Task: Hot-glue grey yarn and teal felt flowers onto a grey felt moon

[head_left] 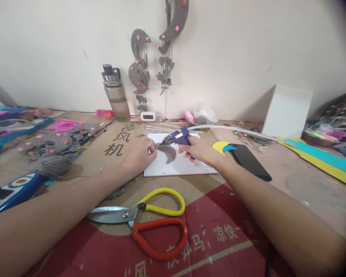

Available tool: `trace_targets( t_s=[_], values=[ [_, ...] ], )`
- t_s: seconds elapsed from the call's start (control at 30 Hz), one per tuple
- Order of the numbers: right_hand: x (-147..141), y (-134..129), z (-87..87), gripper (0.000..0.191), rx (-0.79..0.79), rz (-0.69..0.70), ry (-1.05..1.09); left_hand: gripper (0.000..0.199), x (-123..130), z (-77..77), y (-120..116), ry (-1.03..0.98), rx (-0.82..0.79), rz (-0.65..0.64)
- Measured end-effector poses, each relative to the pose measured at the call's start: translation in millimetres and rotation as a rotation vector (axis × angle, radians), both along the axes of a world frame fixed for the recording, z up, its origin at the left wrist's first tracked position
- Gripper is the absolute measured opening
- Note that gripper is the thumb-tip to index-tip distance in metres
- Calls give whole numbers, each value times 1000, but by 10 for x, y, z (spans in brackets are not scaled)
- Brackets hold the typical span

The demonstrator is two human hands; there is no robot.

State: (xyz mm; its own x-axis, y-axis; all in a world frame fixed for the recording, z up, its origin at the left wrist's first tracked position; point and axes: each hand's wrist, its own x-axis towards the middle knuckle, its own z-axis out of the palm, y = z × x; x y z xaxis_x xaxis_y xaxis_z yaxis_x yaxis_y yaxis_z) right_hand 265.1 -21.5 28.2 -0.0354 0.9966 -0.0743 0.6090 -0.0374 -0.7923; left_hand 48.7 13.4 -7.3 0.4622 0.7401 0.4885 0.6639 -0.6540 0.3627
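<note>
A grey crescent-shaped felt piece (170, 154) lies on a white board (161, 169) in front of me. In my right hand (197, 148) is a blue hot glue gun (184, 134), its nozzle pointing left at the crescent's upper end, with a long clear glue stick (233, 127) trailing from its back. My left hand (142, 154) is closed at the board's left edge, fingers pinched together close to the nozzle and the crescent. What those fingers hold, if anything, is too small to make out.
Large scissors (161, 213) with yellow and red handles lie nearest me on cardboard (127, 138). A black phone (249, 161) is right of the board. A water bottle (115, 94) and small clock (148, 116) stand by the wall. Grey yarn (53, 163) lies left.
</note>
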Motion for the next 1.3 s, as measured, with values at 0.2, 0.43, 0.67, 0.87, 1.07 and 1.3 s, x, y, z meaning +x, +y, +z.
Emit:
trace_targets(
  t_s=[0.2, 0.43, 0.67, 0.87, 1.07, 1.3],
  values=[
    [28, 63, -118, 12, 21, 8, 17, 18, -2, 4, -23, -6, 33, -55],
    [29, 63, -114, 14, 30, -7, 73, 18, -9, -11, -4, -8, 42, -58],
    [38, 6, 29, 13, 7, 33, 92, 19, -19, -10, -7, -3, 23, -37],
    [36, -19, 56, 9, -37, 60, 46, 19, -20, -14, -4, -11, 15, -26],
    [5, -21, 48, 9, -33, 15, 7, 19, -25, -29, 1, -8, -4, -21],
    [29, 31, -63, 11, -6, 8, 16, 18, -27, -25, -14, -7, -13, -55]
  ],
)
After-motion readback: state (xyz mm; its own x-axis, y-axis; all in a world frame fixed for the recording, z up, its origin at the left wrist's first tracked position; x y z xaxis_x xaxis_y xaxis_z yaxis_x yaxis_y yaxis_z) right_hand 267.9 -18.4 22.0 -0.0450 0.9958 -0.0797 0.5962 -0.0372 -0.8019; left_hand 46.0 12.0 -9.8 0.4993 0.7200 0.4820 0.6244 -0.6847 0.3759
